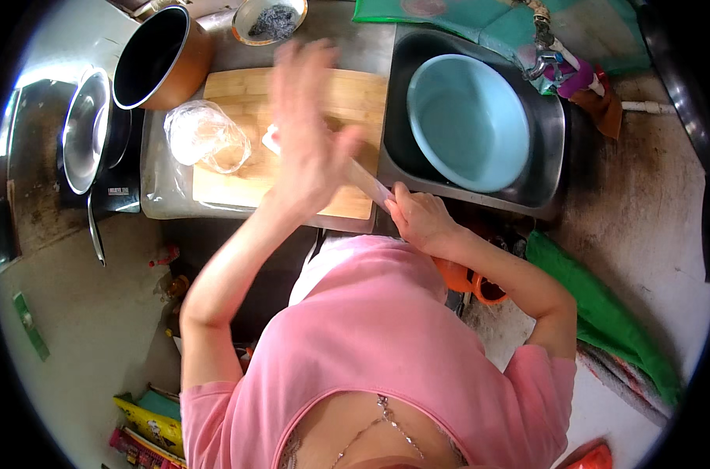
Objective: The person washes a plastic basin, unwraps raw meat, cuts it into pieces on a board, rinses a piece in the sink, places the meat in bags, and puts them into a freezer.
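My right hand (422, 220) grips the handle end of a long flat blade, seemingly a kitchen knife (369, 182), at the near right edge of the wooden cutting board (238, 85). Blurred, with its fingers apart, my left hand (308, 129) is over the middle of the board and hides part of the blade. A small white piece (271, 139) shows beside the left wrist; what it is I cannot tell. On the board's left side lies a clear plastic bag (205, 135) with something white in it.
Right of the board, a light blue basin (469, 123) sits in the metal sink (551, 170) below a tap (542, 64). An orange-brown pot (185, 64), a bowl (240, 23) holding a steel wool scourer (273, 22), and a metal pan (86, 132) stand behind and left.
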The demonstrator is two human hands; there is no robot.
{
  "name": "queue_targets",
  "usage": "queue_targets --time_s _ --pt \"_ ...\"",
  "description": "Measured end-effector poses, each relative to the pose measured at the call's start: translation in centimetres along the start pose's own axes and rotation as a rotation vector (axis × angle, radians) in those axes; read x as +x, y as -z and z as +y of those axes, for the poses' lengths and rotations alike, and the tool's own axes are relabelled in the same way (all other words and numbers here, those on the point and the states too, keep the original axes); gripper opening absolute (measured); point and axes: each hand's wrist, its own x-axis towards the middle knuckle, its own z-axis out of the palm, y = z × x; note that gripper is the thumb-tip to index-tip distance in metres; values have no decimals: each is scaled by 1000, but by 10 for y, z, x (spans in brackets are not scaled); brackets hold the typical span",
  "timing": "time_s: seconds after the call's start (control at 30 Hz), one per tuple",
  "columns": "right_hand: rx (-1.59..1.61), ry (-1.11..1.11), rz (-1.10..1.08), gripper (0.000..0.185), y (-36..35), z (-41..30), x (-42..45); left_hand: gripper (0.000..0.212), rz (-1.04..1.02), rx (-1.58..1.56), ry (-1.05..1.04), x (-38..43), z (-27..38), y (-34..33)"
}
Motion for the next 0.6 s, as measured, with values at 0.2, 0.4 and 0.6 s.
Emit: queue_targets --time_s 0.2,0.4,0.6 --pt "-73 59 77 16 -4 -11 -6 72 -591 186 -369 -6 -23 -50" --pt "-102 0 22 14 3 -17 -3 68 -502 104 -247 -13 -32 -62" --pt "-169 -36 -61 10 10 -29 3 63 -532 73 -161 -13 -38 -57"
